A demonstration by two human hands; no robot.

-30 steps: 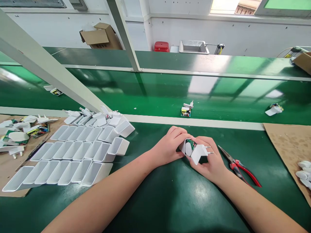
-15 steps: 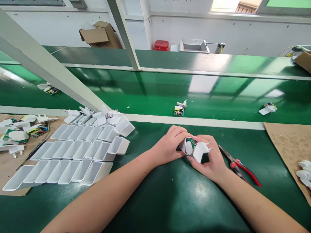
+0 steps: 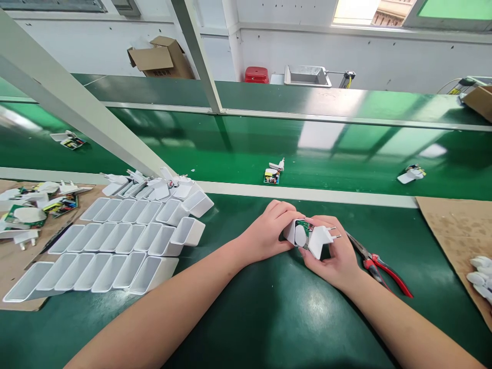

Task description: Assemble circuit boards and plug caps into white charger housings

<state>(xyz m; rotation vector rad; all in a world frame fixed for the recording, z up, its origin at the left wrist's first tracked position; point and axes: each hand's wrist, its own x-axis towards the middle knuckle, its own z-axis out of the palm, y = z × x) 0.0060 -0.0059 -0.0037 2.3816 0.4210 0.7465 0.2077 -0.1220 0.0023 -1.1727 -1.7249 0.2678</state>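
Left hand (image 3: 269,229) gripping white rectangular plastic housing (image 3: 291,233), right hand (image 3: 337,256) cradling white plastic two-pin cap (image 3: 319,240), green circuit board (image 3: 303,224) showing between.

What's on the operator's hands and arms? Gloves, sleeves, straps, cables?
Left hand and right hand: both bare, no gloves. Left forearm and right forearm: uncovered as far as the frame shows, no sleeve in view. No watch, wrist strap, cable or marking visible on either.
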